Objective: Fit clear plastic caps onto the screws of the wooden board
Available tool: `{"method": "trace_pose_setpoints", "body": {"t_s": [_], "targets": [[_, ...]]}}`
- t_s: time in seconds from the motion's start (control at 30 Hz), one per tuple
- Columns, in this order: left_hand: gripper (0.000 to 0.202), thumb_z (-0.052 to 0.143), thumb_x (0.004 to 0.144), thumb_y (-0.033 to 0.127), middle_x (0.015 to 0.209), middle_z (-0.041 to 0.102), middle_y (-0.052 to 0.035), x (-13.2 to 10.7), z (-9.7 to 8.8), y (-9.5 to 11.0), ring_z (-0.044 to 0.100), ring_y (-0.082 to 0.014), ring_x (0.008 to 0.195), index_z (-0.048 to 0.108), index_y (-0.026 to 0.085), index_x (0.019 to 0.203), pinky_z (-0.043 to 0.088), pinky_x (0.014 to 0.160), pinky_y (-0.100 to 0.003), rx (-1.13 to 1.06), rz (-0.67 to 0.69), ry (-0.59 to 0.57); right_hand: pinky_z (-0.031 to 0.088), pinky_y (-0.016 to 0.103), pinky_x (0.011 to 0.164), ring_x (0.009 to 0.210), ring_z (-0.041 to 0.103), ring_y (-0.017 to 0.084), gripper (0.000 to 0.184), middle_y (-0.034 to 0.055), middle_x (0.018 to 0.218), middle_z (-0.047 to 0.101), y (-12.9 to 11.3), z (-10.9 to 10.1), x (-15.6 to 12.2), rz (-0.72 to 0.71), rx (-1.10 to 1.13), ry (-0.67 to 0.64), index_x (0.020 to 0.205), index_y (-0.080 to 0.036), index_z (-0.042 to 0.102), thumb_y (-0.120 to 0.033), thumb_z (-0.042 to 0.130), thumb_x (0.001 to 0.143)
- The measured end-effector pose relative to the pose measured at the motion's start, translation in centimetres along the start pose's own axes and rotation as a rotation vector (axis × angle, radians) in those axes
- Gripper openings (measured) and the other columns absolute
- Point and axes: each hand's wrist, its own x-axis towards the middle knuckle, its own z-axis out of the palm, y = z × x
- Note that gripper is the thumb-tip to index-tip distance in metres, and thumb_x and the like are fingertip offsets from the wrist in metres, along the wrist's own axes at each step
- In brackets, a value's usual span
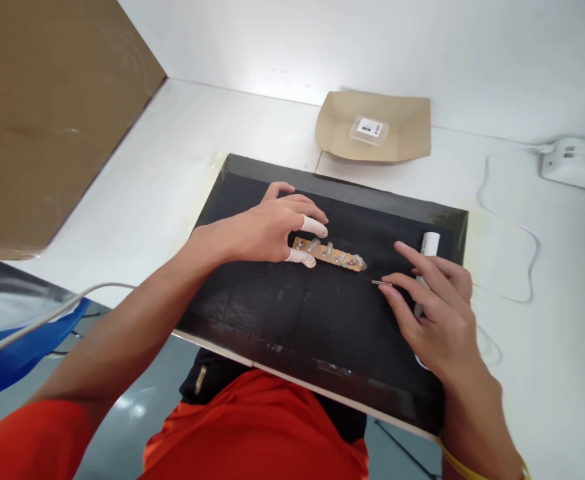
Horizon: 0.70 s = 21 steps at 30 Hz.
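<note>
A short tan strip (335, 256) carrying several clear, shiny raised pieces lies on the black ribbed mat (272, 313). My left hand (277, 227) reaches over its left end, with thumb and forefinger, both in white finger covers, closed about the strip's two long edges; the other fingers stretch out above the mat. To the right of the strip, my right hand (435, 303) pinches a small thin metal piece (381, 283) between thumb and a finger, its forefinger extended. The metal piece is apart from the strip, and its far end is hidden in the fingertips.
Behind the mat, a cardboard tray (407, 137) holds a small clear labelled box (369, 130). A white tube (430, 244) lies partly behind my right hand. A white power strip (578, 165) with a cord is at the right; a large brown board (57, 127) stands at the left.
</note>
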Motion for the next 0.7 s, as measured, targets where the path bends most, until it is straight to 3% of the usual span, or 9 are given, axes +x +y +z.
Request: {"method": "trace_pose_setpoints", "body": {"t_s": [0.47,0.7], "targets": [[0.023,0.078,0.088,0.033,0.137,0.071,-0.0071,-0.04,-0.14,0.22,0.062,-0.0256,0.131,0.077,0.024,0.109,0.014,0.121,-0.048,0.003,-0.006,-0.009,0.054,0.051,0.097,0.114,0.062,0.03,0.023,0.0124,0.144,0.065,0.0,-0.07,-0.08,0.002,-0.004,-0.008,0.106,-0.021,0.069,-0.011,0.076,0.087],[0.028,0.08,0.087,0.035,0.137,0.071,-0.0068,0.07,0.38,-0.18,0.061,-0.0251,0.131,0.076,0.024,0.112,0.015,0.12,-0.046,-0.019,0.021,0.004,0.054,0.051,0.098,0.114,0.062,0.03,0.023,0.0122,0.143,0.065,0.04,-0.1,-0.16,0.005,0.0,0.003,0.106,-0.021,0.069,-0.01,0.077,0.087]]}}
